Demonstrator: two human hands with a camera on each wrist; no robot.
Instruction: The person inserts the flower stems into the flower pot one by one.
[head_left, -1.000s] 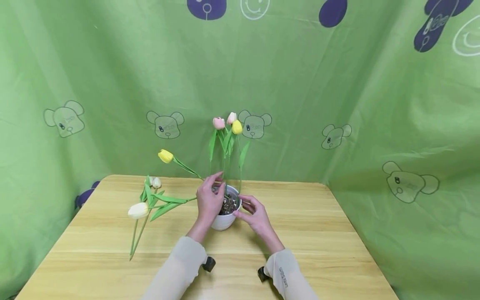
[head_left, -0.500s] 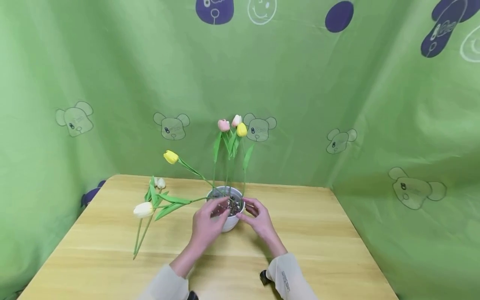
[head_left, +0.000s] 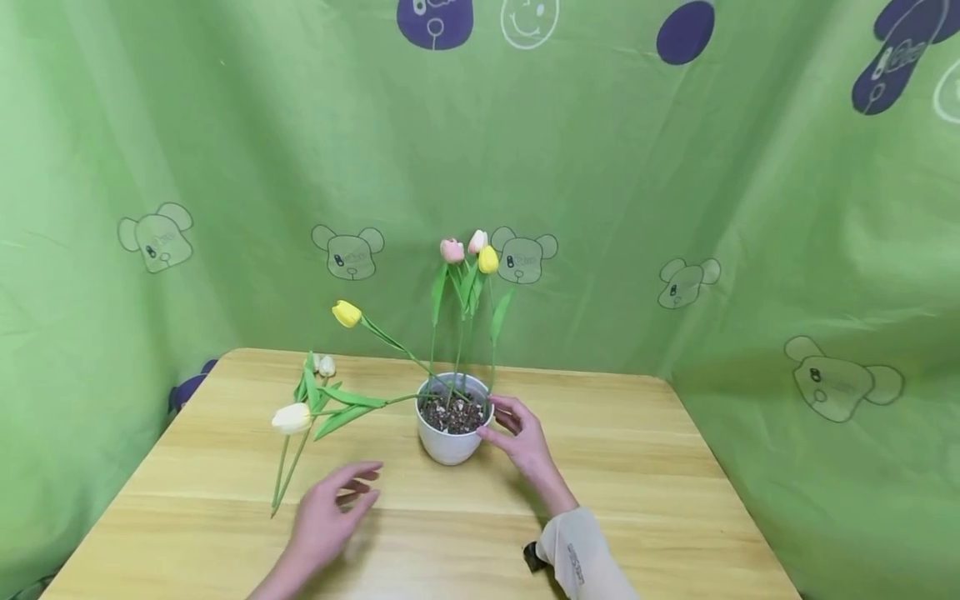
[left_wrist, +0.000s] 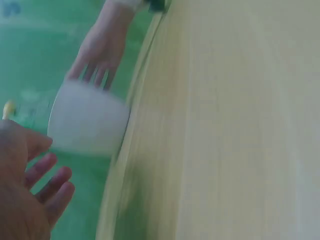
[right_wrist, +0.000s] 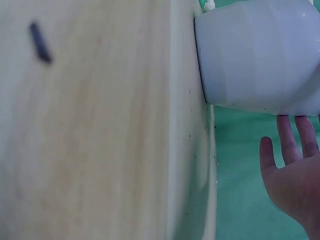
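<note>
A white flowerpot [head_left: 450,446] with dark soil [head_left: 450,414] stands on the table. Upright in it are a pink tulip [head_left: 452,251], a pale pink tulip [head_left: 477,242] and a yellow tulip [head_left: 488,260]. Another yellow tulip [head_left: 347,313] leans out to the left, and a white tulip [head_left: 291,419] droops low over that side. My right hand [head_left: 523,440] touches the pot's right side at the rim; in the right wrist view its straight fingers [right_wrist: 287,137] meet the wall. My left hand [head_left: 330,512] hovers left of the pot, fingers loosely bent and holding nothing.
White tulips [head_left: 326,366] lie at the left of the wooden table [head_left: 637,483], their bare stems [head_left: 288,471] pointing toward the front. A green curtain [head_left: 585,167] with printed bears hangs behind and along both sides.
My left hand has come out of the pot, where it was over the soil, and moved left and toward me. My right hand stays at the pot's rim.
</note>
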